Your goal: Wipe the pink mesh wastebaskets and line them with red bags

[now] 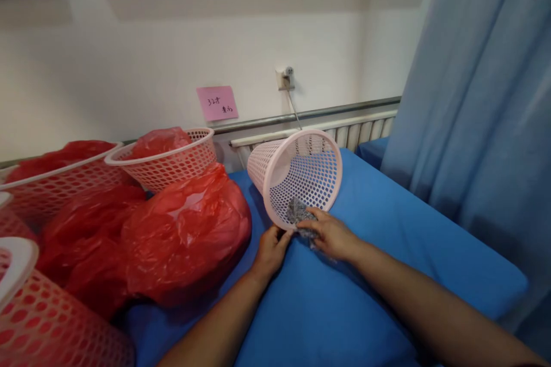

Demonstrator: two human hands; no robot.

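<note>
Pinching the lower rim, the left hand (271, 251) apparently steadies a round, perforated, pale-pink plastic basket (293, 178); the right hand (334, 235), just beside, clasps a crumpled grey-speckled wad (297, 210) at the mouth. The basket lies on its side on blue sheeting (430, 243), presumably for inner access: mouth facing near, slightly rightward; long axis receding leftward toward the white radiator (365, 131).

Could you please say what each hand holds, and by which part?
The left hand holds the pink basket by its lower rim; the right hand holds a grey cloth by its right side.
</note>
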